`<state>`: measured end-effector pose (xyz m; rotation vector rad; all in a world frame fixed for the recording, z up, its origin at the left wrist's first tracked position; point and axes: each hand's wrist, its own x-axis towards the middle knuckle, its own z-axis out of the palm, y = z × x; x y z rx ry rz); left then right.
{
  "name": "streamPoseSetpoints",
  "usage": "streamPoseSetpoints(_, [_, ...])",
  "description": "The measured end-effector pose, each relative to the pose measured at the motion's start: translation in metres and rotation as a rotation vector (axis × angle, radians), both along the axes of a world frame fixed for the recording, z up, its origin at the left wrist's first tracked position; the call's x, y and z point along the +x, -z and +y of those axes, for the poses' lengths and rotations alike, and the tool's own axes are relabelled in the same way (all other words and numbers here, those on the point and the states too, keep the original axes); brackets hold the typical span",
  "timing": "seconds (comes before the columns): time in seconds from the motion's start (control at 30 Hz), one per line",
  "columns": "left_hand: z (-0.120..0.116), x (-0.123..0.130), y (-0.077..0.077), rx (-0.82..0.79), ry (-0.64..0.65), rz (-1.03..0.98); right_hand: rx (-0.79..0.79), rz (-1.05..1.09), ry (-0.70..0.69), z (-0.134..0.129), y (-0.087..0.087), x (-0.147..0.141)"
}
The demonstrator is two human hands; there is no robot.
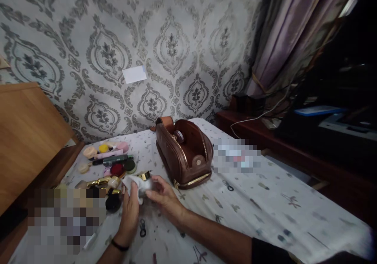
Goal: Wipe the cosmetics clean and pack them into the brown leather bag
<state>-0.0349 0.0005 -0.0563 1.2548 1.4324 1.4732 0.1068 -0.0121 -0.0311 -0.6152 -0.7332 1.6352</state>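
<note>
While left hand point(132, 209) folds white cloth point(134, 183) around gold-capped bottle point(144, 175), right hand point(169, 203) clamps thumb and fingers on its other side, probably keeping it from turning. Bottle sits between hands, body partly hidden. Brown bag point(167, 150), at two o'clock from hands, stands mouth open, likely for easy access; small jar point(178, 136) rests inside. Green tube point(114, 160) lies at ten o'clock among loose cosmetics, seemingly within easy left-hand reach.

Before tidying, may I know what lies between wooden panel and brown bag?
The head view shows small items, including a green tube and a red round one.
</note>
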Motion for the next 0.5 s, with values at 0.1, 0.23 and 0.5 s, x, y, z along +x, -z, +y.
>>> streamPoseSetpoints(0.1, [0.002,0.001,-0.002,0.049,-0.046,0.039,-0.03,0.105,-0.054,0.002,-0.002,0.0])
streamPoseSetpoints(0.23, [0.004,0.001,-0.004,0.088,-0.022,0.1,-0.07,0.157,-0.13,0.004,-0.004,0.002])
streamPoseSetpoints(0.5, [-0.002,0.011,-0.012,-0.005,0.142,0.023,-0.149,0.249,-0.16,0.013,0.002,0.007])
